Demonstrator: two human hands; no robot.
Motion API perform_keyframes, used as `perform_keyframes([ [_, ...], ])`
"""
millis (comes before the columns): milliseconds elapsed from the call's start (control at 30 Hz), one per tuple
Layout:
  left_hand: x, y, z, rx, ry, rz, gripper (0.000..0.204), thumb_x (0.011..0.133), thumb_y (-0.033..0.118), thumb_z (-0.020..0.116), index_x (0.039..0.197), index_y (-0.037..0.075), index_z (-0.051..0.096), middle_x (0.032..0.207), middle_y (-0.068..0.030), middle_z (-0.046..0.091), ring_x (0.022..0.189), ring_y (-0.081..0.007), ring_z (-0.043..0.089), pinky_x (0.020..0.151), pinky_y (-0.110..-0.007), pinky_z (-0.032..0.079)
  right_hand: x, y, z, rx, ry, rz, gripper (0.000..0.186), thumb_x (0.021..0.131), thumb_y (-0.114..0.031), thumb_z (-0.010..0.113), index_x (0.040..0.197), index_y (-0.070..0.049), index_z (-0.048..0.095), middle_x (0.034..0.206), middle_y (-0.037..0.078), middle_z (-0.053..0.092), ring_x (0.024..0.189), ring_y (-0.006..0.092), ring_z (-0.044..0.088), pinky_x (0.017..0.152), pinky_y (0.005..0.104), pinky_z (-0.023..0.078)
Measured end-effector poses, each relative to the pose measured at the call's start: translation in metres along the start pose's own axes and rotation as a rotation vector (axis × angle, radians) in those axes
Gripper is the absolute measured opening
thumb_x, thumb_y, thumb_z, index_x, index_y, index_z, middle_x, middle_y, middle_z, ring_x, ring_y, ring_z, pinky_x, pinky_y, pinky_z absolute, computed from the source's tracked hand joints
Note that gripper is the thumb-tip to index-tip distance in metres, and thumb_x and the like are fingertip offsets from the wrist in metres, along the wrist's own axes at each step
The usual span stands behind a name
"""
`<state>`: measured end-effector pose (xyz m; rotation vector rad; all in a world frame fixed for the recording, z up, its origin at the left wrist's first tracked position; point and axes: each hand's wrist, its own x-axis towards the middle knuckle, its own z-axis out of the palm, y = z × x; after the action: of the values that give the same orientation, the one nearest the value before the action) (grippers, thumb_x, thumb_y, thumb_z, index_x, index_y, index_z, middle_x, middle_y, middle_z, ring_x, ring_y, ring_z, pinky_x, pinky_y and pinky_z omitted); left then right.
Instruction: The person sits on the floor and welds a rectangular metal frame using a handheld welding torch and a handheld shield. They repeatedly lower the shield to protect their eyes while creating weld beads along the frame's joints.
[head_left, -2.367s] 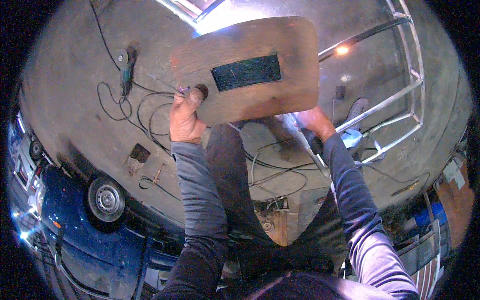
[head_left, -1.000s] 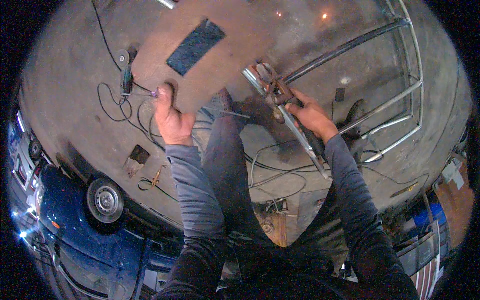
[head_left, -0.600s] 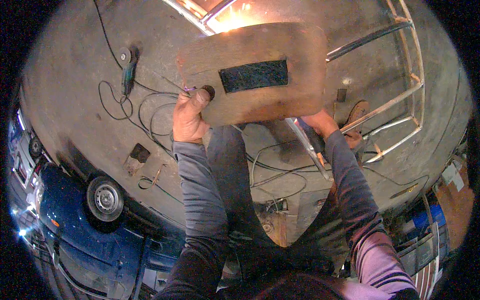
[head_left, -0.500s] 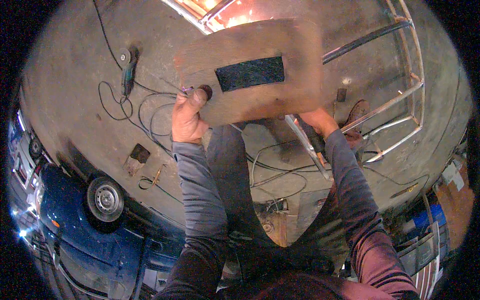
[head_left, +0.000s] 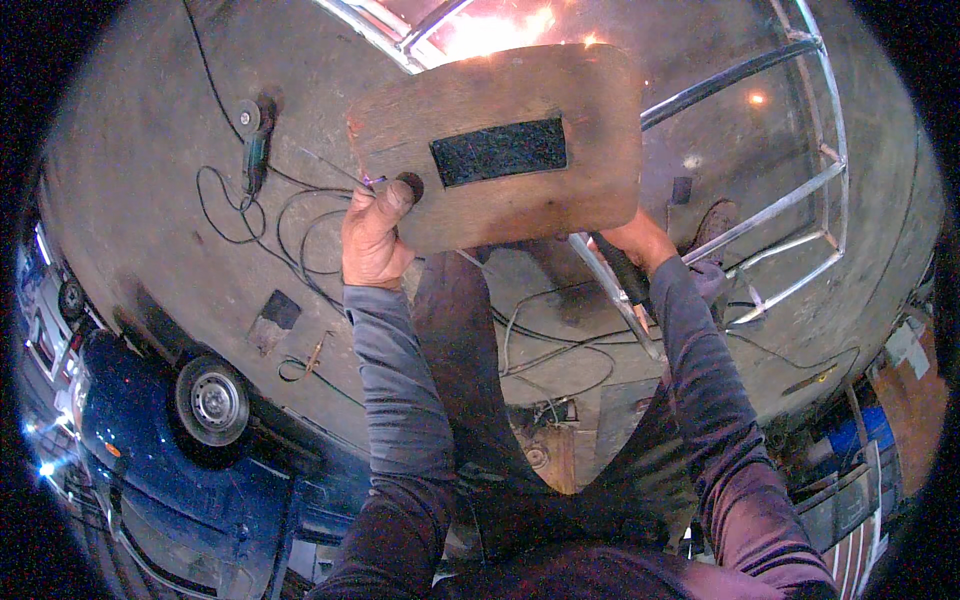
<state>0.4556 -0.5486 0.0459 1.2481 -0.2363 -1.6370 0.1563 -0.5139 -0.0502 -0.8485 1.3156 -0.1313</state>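
1. Bg: workshop, grey concrete floor; dk blue vehicle w/ steel-rim wheel at lower L.
2. Wood shield: brown flat board, rounded corners, approx. mid-upper view, held up off floor, slightly tilted. Dk rect. window set in its middle.
3. L hand: fingers closed, gripping shield at its lower L corner, thumb on near face. Thin rod sticks out from same hand, pointing up-L.
4. R hand: under lower R corner of shield, partly hidden behind it. Fingers not visible, can't tell if open or closed. Dk handle right beside it; metal tube just L of that, running down-R.
5. Bright flare + sparks just past shield's upper edge, near pale metal bars.
6. R side: welded tube frame; shoe nearby.
7. L side: angle grinder on floor, blk cables looped close by.
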Motion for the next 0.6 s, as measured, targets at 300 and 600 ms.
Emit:
perform_keyframes([
  [300,0.000,0.003,-0.002,0.019,0.009,-0.012,0.037,0.082,0.019,0.068,0.114,0.006,0.055,0.103,-0.0046,0.062,0.093,-0.0217,0.061,0.083,-0.038,0.050,0.003,-0.002,0.005,-0.070,0.017,-0.130,0.034,0.085,-0.024,0.060,0.111,-0.001,0.060,0.106,0.014,0.066,0.092,0.0231,0.062,0.080,0.0358,0.049],
  [600,0.002,-0.001,-0.018,0.029,-0.007,-0.016,0.043,0.083,0.025,0.065,0.119,0.005,0.053,0.110,-0.0085,0.062,0.098,-0.0249,0.060,0.089,-0.039,0.047,0.003,-0.024,-0.002,-0.050,-0.029,0.236,0.038,0.082,-0.028,0.063,0.109,-0.002,0.060,0.094,0.014,0.066,0.078,0.0222,0.063,0.067,0.0357,0.051],
])
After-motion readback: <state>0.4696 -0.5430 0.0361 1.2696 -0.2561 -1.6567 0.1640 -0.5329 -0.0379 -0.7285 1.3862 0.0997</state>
